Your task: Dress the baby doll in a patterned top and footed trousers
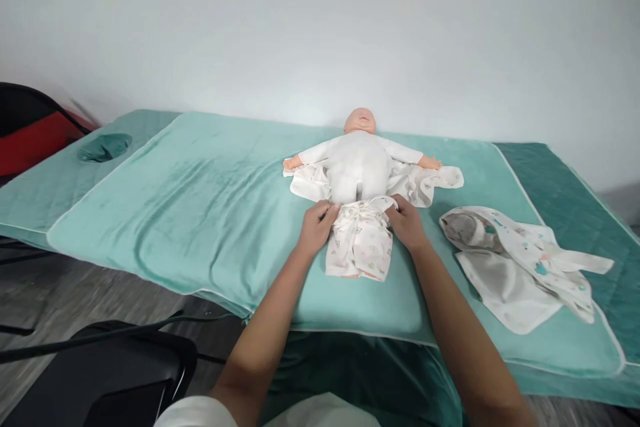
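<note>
A baby doll (pixel 359 159) lies on its back on a teal towel (pixel 200 213), head toward the wall, arms spread. It wears a white top and patterned white trousers (pixel 361 247). An open patterned garment (pixel 425 183) lies spread under its back. My left hand (pixel 316 225) grips the trousers' waistband at the doll's left hip side, fingers curled. My right hand (pixel 406 221) grips the waistband on the other side, fingers also curled.
A crumpled patterned cloth (pixel 520 260) lies on the towel to the right. A small teal cloth (pixel 105 147) sits at the bed's far left. A black chair (pixel 115 373) stands at the near left; a red and black seat (pixel 30 137) lies beyond.
</note>
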Action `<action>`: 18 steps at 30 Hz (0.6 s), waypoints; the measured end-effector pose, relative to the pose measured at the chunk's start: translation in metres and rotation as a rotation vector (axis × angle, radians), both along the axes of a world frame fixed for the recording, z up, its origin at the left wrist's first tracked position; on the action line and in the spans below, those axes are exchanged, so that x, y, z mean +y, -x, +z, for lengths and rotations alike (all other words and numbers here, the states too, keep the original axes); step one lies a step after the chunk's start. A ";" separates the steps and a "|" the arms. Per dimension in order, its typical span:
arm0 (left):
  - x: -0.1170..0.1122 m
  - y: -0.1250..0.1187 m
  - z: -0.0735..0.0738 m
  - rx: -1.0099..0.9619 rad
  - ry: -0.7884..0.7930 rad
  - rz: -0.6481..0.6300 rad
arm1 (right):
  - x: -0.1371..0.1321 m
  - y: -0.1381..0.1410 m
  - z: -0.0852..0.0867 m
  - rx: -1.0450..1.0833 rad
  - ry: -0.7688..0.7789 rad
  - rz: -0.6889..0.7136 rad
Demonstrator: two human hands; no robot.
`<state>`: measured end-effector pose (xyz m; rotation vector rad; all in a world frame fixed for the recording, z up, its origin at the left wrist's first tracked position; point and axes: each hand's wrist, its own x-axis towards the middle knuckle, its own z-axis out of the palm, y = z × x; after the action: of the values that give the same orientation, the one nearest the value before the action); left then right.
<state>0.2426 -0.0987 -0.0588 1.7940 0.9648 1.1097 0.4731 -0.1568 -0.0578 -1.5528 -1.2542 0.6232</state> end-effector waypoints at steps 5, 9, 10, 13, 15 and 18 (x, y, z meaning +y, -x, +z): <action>-0.028 0.011 -0.004 0.109 -0.047 -0.036 | -0.002 0.004 0.001 0.010 -0.047 -0.021; -0.030 0.011 -0.006 0.169 -0.079 -0.006 | -0.018 0.013 0.003 0.006 -0.056 -0.041; -0.029 0.010 -0.006 0.172 -0.081 0.001 | -0.026 0.017 0.002 0.008 -0.045 -0.037; -0.028 0.008 -0.007 0.163 -0.078 0.005 | -0.056 0.027 -0.001 0.005 -0.023 -0.002; -0.029 0.008 -0.006 0.148 -0.051 0.000 | -0.075 0.032 -0.003 -0.008 -0.006 0.040; -0.029 0.008 -0.002 0.136 0.002 -0.012 | -0.094 0.038 -0.001 -0.058 0.001 0.157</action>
<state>0.2343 -0.1281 -0.0604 1.8909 1.0320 0.9894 0.4355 -0.2509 -0.0591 -1.4922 -1.4293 0.6831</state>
